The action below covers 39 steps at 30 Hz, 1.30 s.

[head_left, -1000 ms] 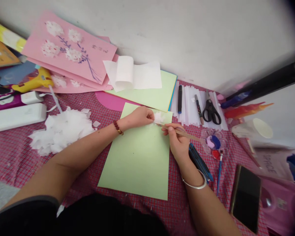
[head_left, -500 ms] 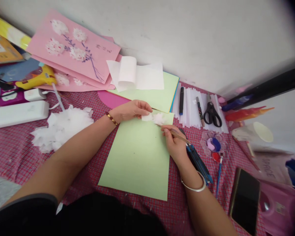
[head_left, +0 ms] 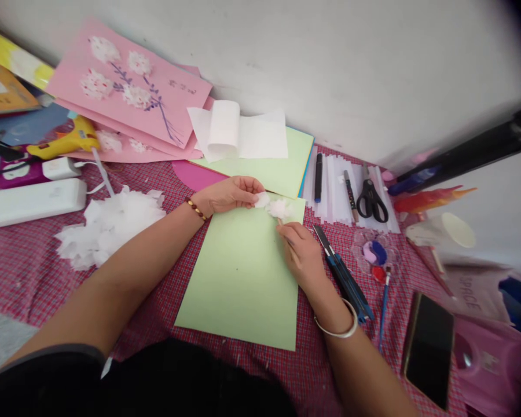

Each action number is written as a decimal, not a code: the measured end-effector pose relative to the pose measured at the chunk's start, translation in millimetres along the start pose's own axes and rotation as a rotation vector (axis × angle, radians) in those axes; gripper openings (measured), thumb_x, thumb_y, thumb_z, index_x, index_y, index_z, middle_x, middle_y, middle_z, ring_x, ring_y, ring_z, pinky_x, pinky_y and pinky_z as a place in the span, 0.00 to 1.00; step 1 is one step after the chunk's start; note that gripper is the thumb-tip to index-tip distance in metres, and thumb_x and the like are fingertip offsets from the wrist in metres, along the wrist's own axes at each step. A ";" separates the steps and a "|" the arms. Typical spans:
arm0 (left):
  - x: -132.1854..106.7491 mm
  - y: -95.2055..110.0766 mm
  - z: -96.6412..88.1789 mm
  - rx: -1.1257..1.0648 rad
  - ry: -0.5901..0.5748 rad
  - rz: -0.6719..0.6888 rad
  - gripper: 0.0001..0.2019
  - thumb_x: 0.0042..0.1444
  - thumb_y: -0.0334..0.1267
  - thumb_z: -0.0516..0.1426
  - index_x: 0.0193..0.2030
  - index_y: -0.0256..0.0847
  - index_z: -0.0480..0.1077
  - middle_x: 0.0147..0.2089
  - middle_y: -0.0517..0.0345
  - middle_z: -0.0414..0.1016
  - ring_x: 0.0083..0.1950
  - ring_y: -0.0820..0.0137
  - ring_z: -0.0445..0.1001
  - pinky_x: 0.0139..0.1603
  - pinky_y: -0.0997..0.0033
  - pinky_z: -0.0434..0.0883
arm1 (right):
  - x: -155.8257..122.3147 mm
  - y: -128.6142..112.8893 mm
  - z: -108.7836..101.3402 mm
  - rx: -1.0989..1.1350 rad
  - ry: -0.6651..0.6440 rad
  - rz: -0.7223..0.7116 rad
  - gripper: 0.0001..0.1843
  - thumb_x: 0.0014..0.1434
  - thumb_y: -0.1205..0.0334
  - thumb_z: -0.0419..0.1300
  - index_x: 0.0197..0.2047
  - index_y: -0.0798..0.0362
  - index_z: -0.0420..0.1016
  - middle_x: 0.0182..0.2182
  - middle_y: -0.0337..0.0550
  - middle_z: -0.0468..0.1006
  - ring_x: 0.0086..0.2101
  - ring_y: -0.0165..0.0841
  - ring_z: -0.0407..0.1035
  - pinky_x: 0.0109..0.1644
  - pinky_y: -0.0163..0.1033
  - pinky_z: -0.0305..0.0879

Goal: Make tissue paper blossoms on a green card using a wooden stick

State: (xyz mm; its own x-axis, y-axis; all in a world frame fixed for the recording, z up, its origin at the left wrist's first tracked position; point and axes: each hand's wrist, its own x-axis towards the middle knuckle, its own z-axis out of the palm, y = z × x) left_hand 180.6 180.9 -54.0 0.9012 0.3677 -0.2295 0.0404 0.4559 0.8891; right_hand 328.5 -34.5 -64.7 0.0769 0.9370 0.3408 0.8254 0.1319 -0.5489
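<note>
Pinched in the fingers of my left hand (head_left: 238, 194) is a small piece of white tissue paper (head_left: 261, 200). My right hand (head_left: 303, 252) is closed around a thin brown stick (head_left: 279, 221), whose tip points at a fluffy white tissue tuft (head_left: 281, 209). That tuft sits near the top of a light green sheet (head_left: 243, 275), just right of the held piece. Left of the sheet, by my left forearm, lies a heap of white tissue pieces (head_left: 108, 223).
Pink sheets with white tissue flowers (head_left: 130, 87), a yellow glue gun (head_left: 72, 139) and a white power strip (head_left: 35, 202) lie left. Rightward are a utility knife (head_left: 345, 278), scissors (head_left: 371, 201), a paint palette (head_left: 372, 255), a paintbrush (head_left: 385, 307) and a phone (head_left: 429, 350).
My right hand has shifted left and turned, so the stick now stands steeper and the utility knife shows more fully. The tissue piece in my left hand looks more folded up.
</note>
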 end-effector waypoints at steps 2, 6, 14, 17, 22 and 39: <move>-0.3 0.5 0.6 0.003 -0.008 0.000 0.15 0.41 0.32 0.70 0.37 0.33 0.74 0.30 0.61 0.75 0.27 0.81 0.71 0.28 0.81 0.68 | -0.2 -0.7 0.2 0.043 0.031 0.014 0.12 0.65 0.66 0.50 0.46 0.49 0.74 0.41 0.48 0.76 0.40 0.38 0.71 0.43 0.43 0.68; -0.7 2.3 1.9 0.006 -0.015 -0.010 0.18 0.40 0.30 0.70 0.40 0.33 0.75 0.33 0.59 0.77 0.29 0.80 0.72 0.29 0.80 0.69 | -1.4 2.1 -0.5 0.261 0.245 0.177 0.09 0.65 0.63 0.53 0.42 0.50 0.74 0.37 0.44 0.77 0.36 0.34 0.73 0.42 0.42 0.69; 0.8 1.9 -2.1 0.073 -0.027 -0.007 0.09 0.41 0.31 0.68 0.30 0.34 0.75 0.27 0.60 0.74 0.26 0.80 0.69 0.30 0.79 0.66 | 2.2 6.6 -6.0 0.555 0.432 0.476 0.10 0.61 0.57 0.56 0.32 0.52 0.73 0.27 0.40 0.75 0.27 0.32 0.71 0.33 0.39 0.70; -0.7 3.0 0.1 0.057 -0.047 0.038 0.07 0.42 0.30 0.67 0.28 0.34 0.74 0.38 0.55 0.76 0.38 0.76 0.73 0.39 0.76 0.69 | 4.7 6.3 -4.8 0.549 0.409 0.478 0.11 0.61 0.56 0.56 0.31 0.52 0.73 0.28 0.41 0.74 0.28 0.32 0.72 0.33 0.40 0.71; -6.7 12.4 15.4 0.189 -0.005 0.085 0.06 0.42 0.31 0.65 0.28 0.35 0.73 0.37 0.56 0.75 0.38 0.75 0.72 0.39 0.76 0.68 | 8.5 5.5 -3.5 0.554 0.405 0.478 0.11 0.61 0.55 0.56 0.32 0.52 0.74 0.30 0.42 0.75 0.28 0.32 0.71 0.33 0.39 0.71; -7.1 -2.5 59.7 1.004 -0.069 0.095 0.03 0.48 0.30 0.56 0.28 0.37 0.72 0.25 0.62 0.71 0.26 0.76 0.64 0.29 0.75 0.60 | 19.2 9.2 -3.5 0.606 0.401 0.474 0.11 0.60 0.53 0.57 0.34 0.51 0.74 0.30 0.42 0.77 0.29 0.33 0.73 0.36 0.41 0.72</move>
State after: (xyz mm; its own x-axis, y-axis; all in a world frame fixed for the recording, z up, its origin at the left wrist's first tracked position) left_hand 199.9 128.7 -30.9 0.9412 0.3049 -0.1453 0.2831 -0.4777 0.8317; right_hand 339.6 -16.5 -60.5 0.6232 0.7668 0.1539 0.2246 0.0131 -0.9744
